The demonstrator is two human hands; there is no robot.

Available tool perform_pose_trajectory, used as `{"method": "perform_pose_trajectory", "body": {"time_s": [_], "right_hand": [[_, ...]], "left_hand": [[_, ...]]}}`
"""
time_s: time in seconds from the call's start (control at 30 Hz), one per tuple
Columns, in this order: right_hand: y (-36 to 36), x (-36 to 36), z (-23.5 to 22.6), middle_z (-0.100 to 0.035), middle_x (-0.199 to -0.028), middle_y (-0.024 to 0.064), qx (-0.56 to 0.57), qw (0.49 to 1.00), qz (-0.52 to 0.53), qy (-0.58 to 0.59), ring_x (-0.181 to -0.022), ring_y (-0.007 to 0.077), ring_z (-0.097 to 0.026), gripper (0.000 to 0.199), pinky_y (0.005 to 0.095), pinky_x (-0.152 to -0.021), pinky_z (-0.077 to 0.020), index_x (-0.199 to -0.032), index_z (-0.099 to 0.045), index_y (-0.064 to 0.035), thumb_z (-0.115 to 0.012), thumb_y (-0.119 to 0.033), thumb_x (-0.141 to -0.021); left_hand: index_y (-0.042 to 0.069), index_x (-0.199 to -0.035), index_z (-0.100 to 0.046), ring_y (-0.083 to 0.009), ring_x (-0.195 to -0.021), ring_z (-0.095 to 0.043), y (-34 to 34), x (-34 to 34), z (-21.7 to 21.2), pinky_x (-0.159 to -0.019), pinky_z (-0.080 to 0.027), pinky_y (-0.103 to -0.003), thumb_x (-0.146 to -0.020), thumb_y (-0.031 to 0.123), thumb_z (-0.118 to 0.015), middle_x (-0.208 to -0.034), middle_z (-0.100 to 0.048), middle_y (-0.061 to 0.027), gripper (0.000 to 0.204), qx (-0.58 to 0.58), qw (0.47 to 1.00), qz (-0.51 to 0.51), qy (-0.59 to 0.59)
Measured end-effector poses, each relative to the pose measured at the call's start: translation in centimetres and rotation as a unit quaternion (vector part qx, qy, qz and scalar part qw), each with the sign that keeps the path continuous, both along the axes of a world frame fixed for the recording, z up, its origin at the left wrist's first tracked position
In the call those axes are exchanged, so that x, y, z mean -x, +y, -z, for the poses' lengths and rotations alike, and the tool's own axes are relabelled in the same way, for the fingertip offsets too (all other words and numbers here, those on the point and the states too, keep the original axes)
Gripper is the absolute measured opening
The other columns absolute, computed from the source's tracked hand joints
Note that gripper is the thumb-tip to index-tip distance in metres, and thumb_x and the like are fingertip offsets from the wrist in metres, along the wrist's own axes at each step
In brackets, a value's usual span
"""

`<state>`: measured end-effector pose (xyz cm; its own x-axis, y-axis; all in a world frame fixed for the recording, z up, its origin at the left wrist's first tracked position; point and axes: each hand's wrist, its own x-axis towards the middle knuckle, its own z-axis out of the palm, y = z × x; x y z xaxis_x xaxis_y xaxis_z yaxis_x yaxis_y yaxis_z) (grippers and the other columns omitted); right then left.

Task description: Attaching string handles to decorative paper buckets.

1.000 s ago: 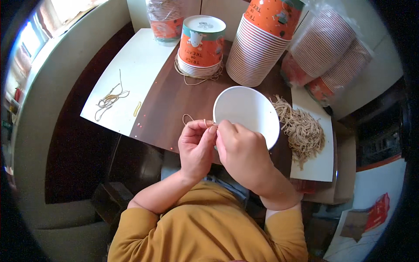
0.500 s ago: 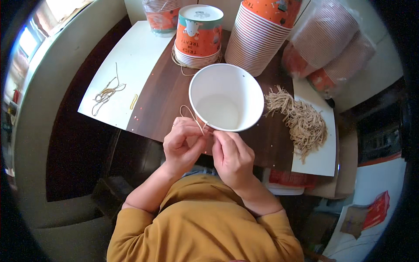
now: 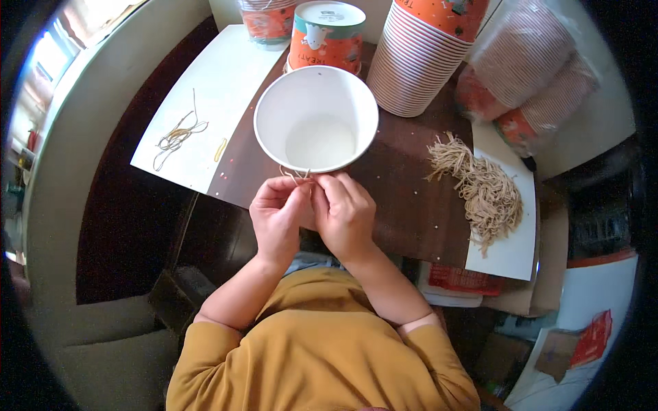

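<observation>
A white-lined paper bucket (image 3: pixel 317 116) tilts with its open mouth toward me above the brown table. At its near rim, a thin tan cord (image 3: pixel 295 175) loops up between my fingertips. My left hand (image 3: pixel 277 216) is closed, thumb and forefinger pinching the cord just below the rim. Right beside it, my right hand (image 3: pixel 343 209) is closed too, its fingertips pressed together at the rim; the cord's end there is mostly hidden by the fingers. A hole shows in the bucket's far wall.
Orange-and-green buckets stand upside down at the back: a short stack (image 3: pixel 325 41) and a tall stack (image 3: pixel 421 61). Plastic-wrapped stacks (image 3: pixel 524 61) lean at the right. A bundle of tan cords (image 3: pixel 486 192) lies on the right. Loose cord (image 3: pixel 178 137) rests on a white board (image 3: pixel 236 65) at left.
The bucket and both hands have shifted left, and the bucket farther away, now covering part of the short stack. The cord loop has become smaller and lower by the rim.
</observation>
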<state>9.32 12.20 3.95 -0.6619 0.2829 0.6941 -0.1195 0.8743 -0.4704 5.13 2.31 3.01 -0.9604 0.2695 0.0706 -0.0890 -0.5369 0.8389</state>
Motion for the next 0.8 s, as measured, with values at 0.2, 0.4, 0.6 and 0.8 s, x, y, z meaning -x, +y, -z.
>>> {"method": "perform_pose_trajectory", "body": {"time_s": [0.2, 0.4, 0.6, 0.8], "right_hand": [[-1.3, 1.1, -0.8, -0.065, -0.082, 0.0075, 0.435, 0.888, -0.137, -0.056, -0.067, 0.0149, -0.063, 0.014, 0.0294, -0.059, -0.0523, -0.096, -0.064, 0.0003, -0.057, -0.001, -0.083], [-1.3, 1.4, 0.0, -0.067, -0.095, 0.0092, 0.741, 0.609, -0.275, -0.066, -0.086, 0.0157, -0.064, 0.019, 0.0311, -0.076, -0.0537, -0.104, -0.064, 0.0001, -0.055, -0.008, -0.090], [-1.3, 1.3, 1.0, -0.066, -0.097, 0.0080, 0.783, 0.552, -0.280, -0.052, -0.086, 0.0170, -0.064, 0.020, 0.0333, -0.075, -0.0546, -0.105, -0.064, -0.0024, -0.058, -0.015, -0.090], [-0.9, 0.9, 0.4, -0.067, -0.096, 0.0086, 0.806, 0.536, -0.240, -0.075, -0.084, 0.0167, -0.063, 0.018, 0.0324, -0.075, -0.0534, -0.101, -0.065, -0.0028, -0.058, -0.016, -0.090]], "left_hand": [[0.002, -0.088, -0.056, -0.0093, -0.078, -0.059, -0.7, 0.6, -1.1, -0.073, -0.049, -0.022, -0.084, -0.002, -0.063, -0.088, -0.064, -0.0059, 0.009, -0.047, 0.997, 0.005, -0.057], [0.002, -0.088, -0.054, -0.0106, -0.075, -0.059, -1.2, 1.2, -1.1, -0.069, -0.051, -0.024, -0.085, -0.003, -0.062, -0.086, -0.062, -0.0063, 0.010, -0.064, 0.996, 0.005, -0.059], [0.000, -0.090, -0.054, -0.0106, -0.073, -0.060, -1.2, 1.2, -1.1, -0.067, -0.054, -0.025, -0.086, -0.002, -0.062, -0.086, -0.062, -0.0062, 0.009, -0.019, 1.000, -0.007, -0.010], [-0.001, -0.093, -0.056, -0.0089, -0.077, -0.061, -1.3, 1.0, -1.3, -0.069, -0.052, -0.022, -0.086, 0.001, -0.063, -0.088, -0.064, -0.0063, 0.010, 0.077, 0.993, -0.044, 0.085]]}}
